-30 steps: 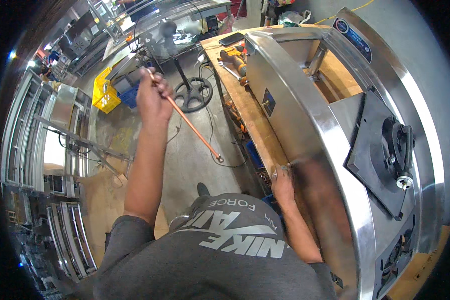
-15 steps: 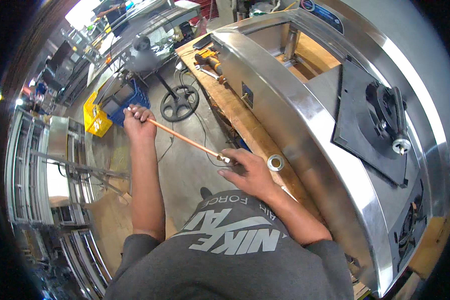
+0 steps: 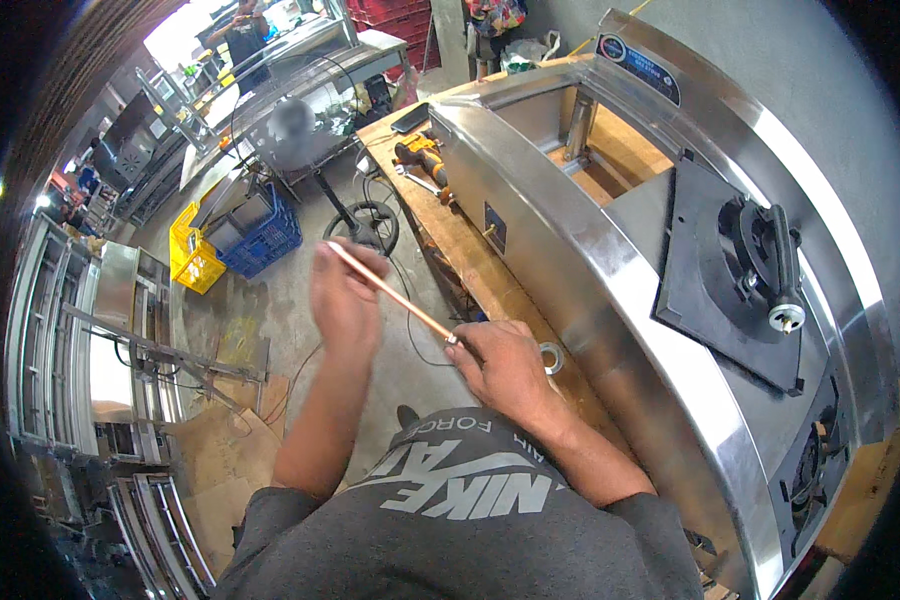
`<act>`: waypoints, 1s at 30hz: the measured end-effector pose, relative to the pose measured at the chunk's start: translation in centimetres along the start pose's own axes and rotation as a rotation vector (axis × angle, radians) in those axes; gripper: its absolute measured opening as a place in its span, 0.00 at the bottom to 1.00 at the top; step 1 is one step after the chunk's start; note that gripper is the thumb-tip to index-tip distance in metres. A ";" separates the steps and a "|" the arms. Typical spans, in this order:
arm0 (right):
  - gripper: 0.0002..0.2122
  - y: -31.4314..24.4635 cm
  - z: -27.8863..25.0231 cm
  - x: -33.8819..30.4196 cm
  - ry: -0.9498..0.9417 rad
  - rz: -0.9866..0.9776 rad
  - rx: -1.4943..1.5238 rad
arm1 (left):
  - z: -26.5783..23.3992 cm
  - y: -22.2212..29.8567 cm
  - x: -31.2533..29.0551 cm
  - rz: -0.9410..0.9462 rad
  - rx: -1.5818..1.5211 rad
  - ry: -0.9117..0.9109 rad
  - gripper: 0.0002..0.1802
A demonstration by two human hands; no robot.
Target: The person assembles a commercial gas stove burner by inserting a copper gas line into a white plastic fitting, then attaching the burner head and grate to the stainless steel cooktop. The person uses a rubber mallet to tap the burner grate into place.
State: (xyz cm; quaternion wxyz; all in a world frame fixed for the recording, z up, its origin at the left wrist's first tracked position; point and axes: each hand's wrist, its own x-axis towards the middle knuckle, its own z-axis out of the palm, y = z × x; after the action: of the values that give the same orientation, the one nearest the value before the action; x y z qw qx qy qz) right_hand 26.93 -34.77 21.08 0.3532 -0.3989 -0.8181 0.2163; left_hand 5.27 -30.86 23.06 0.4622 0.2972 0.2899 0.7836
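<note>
A thin copper tube (image 3: 410,305) slants across in front of me, its upper end free. My right hand (image 3: 497,362) pinches the lower end, where a small shiny fitting (image 3: 453,339) shows at the fingertips. My left hand (image 3: 350,300) is at the tube's upper part, smeared by motion; the tube crosses by its fingers, and I cannot see whether they grip it. Just beyond my right hand, a roll of tape (image 3: 551,357) lies on the wooden bench edge (image 3: 515,300).
On my right a stainless steel cooker body (image 3: 570,250) carries a black burner plate (image 3: 730,270). Orange-handled tools (image 3: 422,160) and a phone (image 3: 410,118) lie at the bench's far end. Blue (image 3: 260,240) and yellow crates (image 3: 195,255) stand on the floor, near a black wheel-shaped base (image 3: 378,228).
My left hand has moved right and nearer, away from the tube's far tip, which now sticks out past it. My right hand has shifted slightly nearer, and its fingers cover more of the fitting.
</note>
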 end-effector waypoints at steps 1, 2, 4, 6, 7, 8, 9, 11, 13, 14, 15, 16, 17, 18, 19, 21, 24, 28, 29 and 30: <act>0.10 -0.2 -0.4 0.3 0.036 0.002 0.001 | 1.9 -0.7 -1.7 0.050 0.136 -0.118 0.18; 0.10 -0.5 -0.8 0.6 0.067 0.002 0.011 | 3.0 -1.8 -2.9 0.105 0.197 -0.156 0.18; 0.11 -1.4 -1.6 1.2 0.079 0.080 0.225 | 3.8 -3.5 -5.0 0.161 0.289 -0.226 0.18; 0.12 -1.7 -1.3 1.3 0.129 0.083 0.367 | 3.6 -4.8 -6.6 0.165 0.353 -0.294 0.17; 0.12 -1.6 -0.7 1.4 0.176 0.039 0.402 | 3.3 -4.8 -6.9 0.146 0.355 -0.300 0.17; 0.12 -1.5 -0.4 1.4 0.222 -0.005 0.436 | 3.0 -4.6 -7.1 0.126 0.357 -0.306 0.17; 0.12 -1.6 -0.3 1.3 0.216 0.018 0.420 | 2.7 -4.5 -7.1 0.108 0.358 -0.311 0.17; 0.12 -1.6 -0.2 0.8 0.196 0.067 0.392 | 2.4 -4.1 -7.0 0.025 0.358 -0.344 0.16; 0.12 -1.1 0.2 0.6 0.214 0.057 0.395 | 2.2 -3.2 -6.8 -0.068 0.314 -0.385 0.16; 0.12 -1.0 0.3 0.6 0.223 0.050 0.397 | 2.3 -2.5 -6.5 -0.119 0.271 -0.410 0.15; 0.13 -1.0 0.2 0.4 0.192 0.063 0.400 | 2.3 -1.8 -6.3 -0.170 0.227 -0.434 0.15; 0.13 -1.1 -0.1 0.3 0.161 0.074 0.401 | 2.2 -1.2 -6.1 -0.165 0.297 -0.459 0.15; 0.14 -1.2 -0.2 0.2 0.129 0.085 0.402 | 1.9 -0.7 -5.9 -0.161 0.368 -0.484 0.15; 0.14 -1.2 -0.2 0.2 0.116 0.083 0.406 | 1.7 0.0 -5.7 -0.156 0.439 -0.508 0.15; 0.14 -1.1 -0.1 0.1 0.105 0.080 0.409 | 1.6 0.7 -5.3 -0.119 0.566 -0.589 0.15; 0.14 -1.1 0.0 0.0 0.084 0.057 0.412 | 1.5 2.3 -4.3 -0.047 0.826 -0.744 0.15; 0.14 -1.1 -0.1 0.0 0.035 0.019 0.405 | 2.1 4.3 -3.3 0.158 1.113 -0.913 0.12; 0.14 -1.2 -0.3 0.1 -0.063 0.018 0.381 | 2.4 5.0 -2.9 0.247 1.156 -0.974 0.10; 0.14 -1.3 -0.4 0.0 -0.081 0.018 0.369 | 2.3 5.0 -2.9 0.263 1.157 -0.980 0.09; 0.13 -1.3 -0.2 -0.1 -0.058 0.020 0.355 | 2.2 4.9 -2.9 0.280 1.158 -0.988 0.09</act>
State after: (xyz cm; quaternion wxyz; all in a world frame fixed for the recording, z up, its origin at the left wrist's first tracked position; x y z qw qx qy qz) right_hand 26.45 -35.60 22.06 0.3921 -0.3323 -0.7729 0.3721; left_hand 5.31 -35.06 27.46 0.2055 0.8404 0.3733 0.3348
